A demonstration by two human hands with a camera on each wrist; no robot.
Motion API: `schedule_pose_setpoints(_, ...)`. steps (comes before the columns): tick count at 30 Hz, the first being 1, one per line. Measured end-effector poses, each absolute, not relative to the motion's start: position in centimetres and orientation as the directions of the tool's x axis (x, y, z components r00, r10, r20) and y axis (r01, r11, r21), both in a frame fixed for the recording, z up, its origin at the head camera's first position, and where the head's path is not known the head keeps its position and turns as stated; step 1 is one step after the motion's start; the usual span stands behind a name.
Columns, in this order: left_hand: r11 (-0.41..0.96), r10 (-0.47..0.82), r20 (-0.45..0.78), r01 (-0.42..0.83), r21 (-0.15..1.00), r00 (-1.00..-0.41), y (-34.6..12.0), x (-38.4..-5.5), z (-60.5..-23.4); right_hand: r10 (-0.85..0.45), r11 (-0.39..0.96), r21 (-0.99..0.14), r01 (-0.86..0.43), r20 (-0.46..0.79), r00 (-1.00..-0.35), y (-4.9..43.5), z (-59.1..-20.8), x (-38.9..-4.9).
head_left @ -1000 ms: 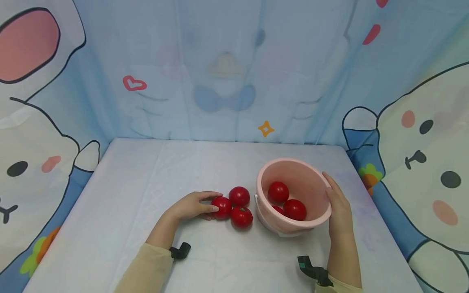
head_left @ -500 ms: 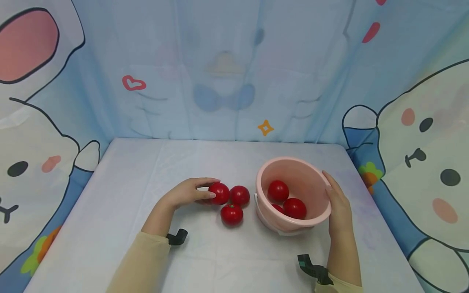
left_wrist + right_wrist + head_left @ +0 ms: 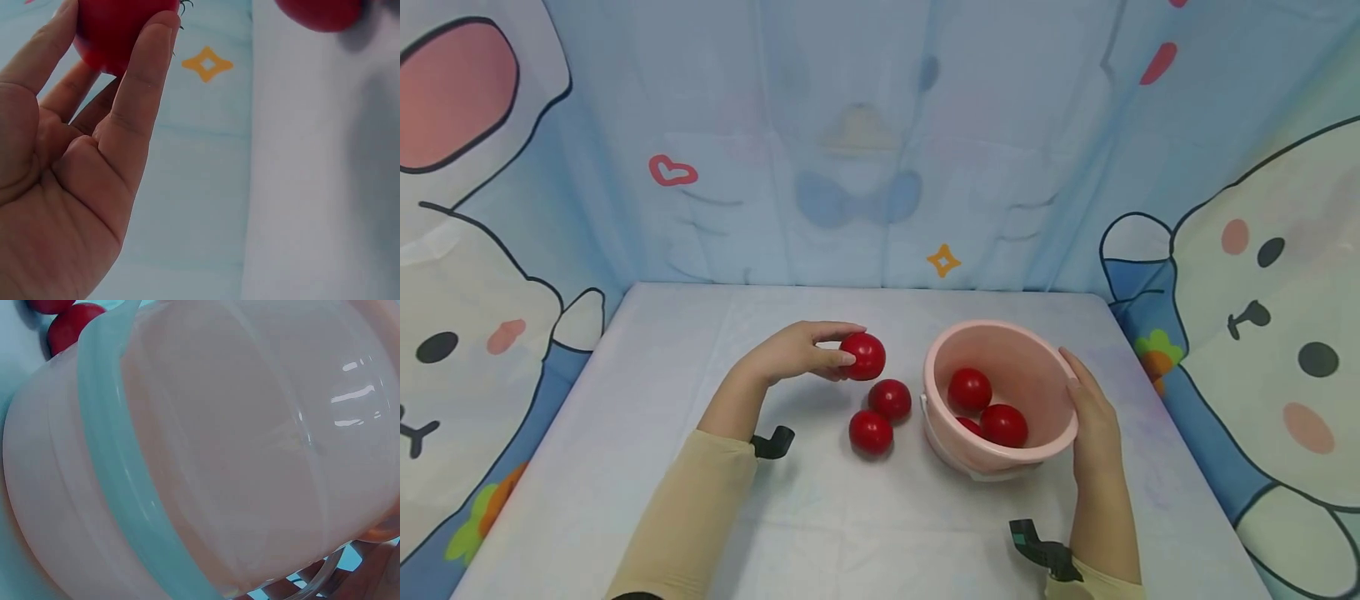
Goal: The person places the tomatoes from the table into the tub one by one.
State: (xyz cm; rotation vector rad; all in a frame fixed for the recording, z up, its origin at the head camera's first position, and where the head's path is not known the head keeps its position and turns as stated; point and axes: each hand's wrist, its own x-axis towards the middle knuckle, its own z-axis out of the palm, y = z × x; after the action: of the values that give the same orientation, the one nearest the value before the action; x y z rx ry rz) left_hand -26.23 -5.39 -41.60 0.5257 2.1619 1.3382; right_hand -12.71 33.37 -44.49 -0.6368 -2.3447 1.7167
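My left hand (image 3: 801, 350) holds a red tomato (image 3: 867, 357) between thumb and fingertips, raised above the table. In the left wrist view the same tomato (image 3: 115, 31) shows at the top, with wisps of dark green stem. Two more tomatoes (image 3: 890, 400) (image 3: 871, 433) sit on the cloth close below that hand. My right hand (image 3: 1095, 425) holds the right side of a pink bucket (image 3: 1048, 392) at its rim. Inside the bucket lie three tomatoes (image 3: 970, 391), one partly hidden by the near wall. The right wrist view is mostly bucket wall (image 3: 219, 437), with fingers (image 3: 369, 575) at the lower right corner.
A white cloth (image 3: 820, 525) covers the table, whose far edge meets a blue cartoon curtain (image 3: 850, 250). Rabbit prints flank both sides. The bucket's pale handle (image 3: 125, 481) hangs down against its wall.
My left hand has lifted one tomato from the group and moved it away from me. Another tomato has shifted slightly left. My right hand and the bucket stay put.
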Motion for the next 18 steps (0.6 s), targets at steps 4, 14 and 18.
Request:
schedule_pose_setpoints(4,0.392,0.626,-0.211,0.069,0.917,-0.750,-4.1,-27.2,-40.2,0.429,0.250,-0.938,0.239,-0.115,-0.896,33.4,-44.4,-12.6)
schedule_pose_setpoints(14,0.359,0.737,-0.205,0.116,0.926,-0.644,0.5,-29.0,-36.4,0.446,0.260,-0.936,0.236,-0.100,-0.889,33.4,-44.5,-12.6)
schedule_pose_setpoints(18,0.387,0.749,-0.230,0.128,0.913,-0.621,2.6,-29.4,-35.2,0.442,0.258,-0.938,0.232,-0.099,-0.892,33.3,-44.6,-12.6)
